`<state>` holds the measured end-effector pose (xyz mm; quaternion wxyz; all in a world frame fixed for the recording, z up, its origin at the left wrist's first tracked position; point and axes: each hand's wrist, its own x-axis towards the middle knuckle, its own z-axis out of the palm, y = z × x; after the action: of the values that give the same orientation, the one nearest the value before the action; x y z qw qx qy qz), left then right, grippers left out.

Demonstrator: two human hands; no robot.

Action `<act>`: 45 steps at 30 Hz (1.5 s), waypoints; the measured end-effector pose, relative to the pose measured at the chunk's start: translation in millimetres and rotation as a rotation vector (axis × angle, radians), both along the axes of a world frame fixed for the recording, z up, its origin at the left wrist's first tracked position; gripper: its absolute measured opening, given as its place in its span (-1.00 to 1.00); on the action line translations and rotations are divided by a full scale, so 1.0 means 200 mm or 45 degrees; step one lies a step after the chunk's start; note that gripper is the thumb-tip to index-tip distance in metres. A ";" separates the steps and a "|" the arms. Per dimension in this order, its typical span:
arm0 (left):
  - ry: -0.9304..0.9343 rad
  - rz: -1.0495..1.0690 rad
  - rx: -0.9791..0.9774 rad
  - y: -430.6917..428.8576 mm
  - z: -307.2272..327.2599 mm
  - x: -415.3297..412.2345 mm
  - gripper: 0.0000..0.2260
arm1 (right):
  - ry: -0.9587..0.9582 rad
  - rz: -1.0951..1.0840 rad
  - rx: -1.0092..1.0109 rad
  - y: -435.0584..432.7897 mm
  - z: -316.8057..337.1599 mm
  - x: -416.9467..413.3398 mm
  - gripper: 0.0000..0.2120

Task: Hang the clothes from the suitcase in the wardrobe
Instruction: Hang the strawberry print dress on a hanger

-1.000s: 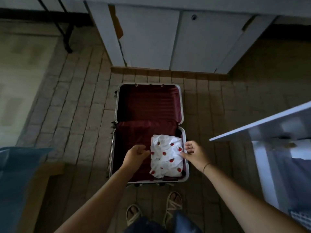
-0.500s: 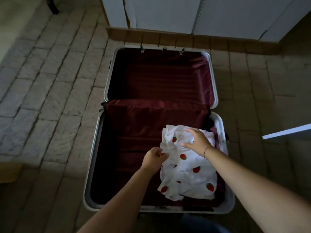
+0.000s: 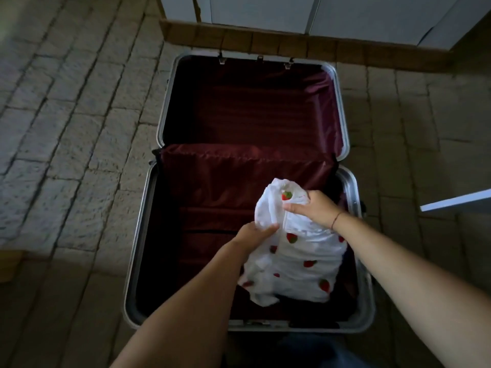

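Dim light falls on a pale stone-tile floor (image 3: 79,134); a brown skirting board (image 3: 265,39) runs beneath white cupboard doors (image 3: 255,9).

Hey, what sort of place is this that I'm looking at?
Probably a bedroom or dressing area at home: an open suitcase holding a strawberry-print garment lies on a stone-tiled floor in front of white cupboard doors, likely a wardrobe.

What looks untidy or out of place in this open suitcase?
Only the white strawberry-print garment: it lies crumpled in the near half of the silver, maroon-lined suitcase, gripped by left hand and right hand.
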<state>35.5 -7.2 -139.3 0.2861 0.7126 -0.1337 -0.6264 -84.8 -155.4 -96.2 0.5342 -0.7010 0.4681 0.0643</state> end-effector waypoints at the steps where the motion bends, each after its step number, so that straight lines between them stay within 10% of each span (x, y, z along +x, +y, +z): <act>1: -0.010 -0.016 -0.042 0.00 0.11 0.01 -0.55 | -0.061 -0.060 0.064 0.00 0.12 0.00 -0.76; 7: -0.397 -0.264 -0.170 -0.01 0.89 0.17 -0.45 | -0.442 -0.575 0.261 0.01 0.90 0.12 -0.29; 12: -0.626 -0.313 -0.360 -0.01 1.76 0.34 -0.80 | -0.558 -0.713 0.239 0.03 1.75 0.20 -0.48; 18: -0.850 -0.214 -0.530 0.04 2.80 0.41 -0.50 | -0.585 -0.687 0.035 0.03 2.76 0.10 -0.49; 25: -1.290 -0.542 -0.626 0.09 3.87 0.44 -0.84 | -0.755 -0.656 -0.126 0.04 3.72 -0.13 -0.63; 32: -1.529 -0.408 -0.987 0.00 4.47 0.46 -0.60 | -0.790 -0.473 -0.474 0.00 4.25 -0.30 -0.63; 39: -1.496 -0.322 -1.127 -0.10 4.86 0.24 -0.90 | -0.795 -0.474 -0.940 -0.06 4.52 -0.50 -0.52; 45: -1.725 -0.506 -1.218 -0.20 5.03 0.17 -0.83 | -0.898 -0.442 -1.068 -0.08 4.73 -0.69 -0.93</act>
<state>69.4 -48.0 866.1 0.2993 0.6992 -0.6490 0.0206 -222.4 -171.2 849.4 0.3369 -0.7449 0.3554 -0.4531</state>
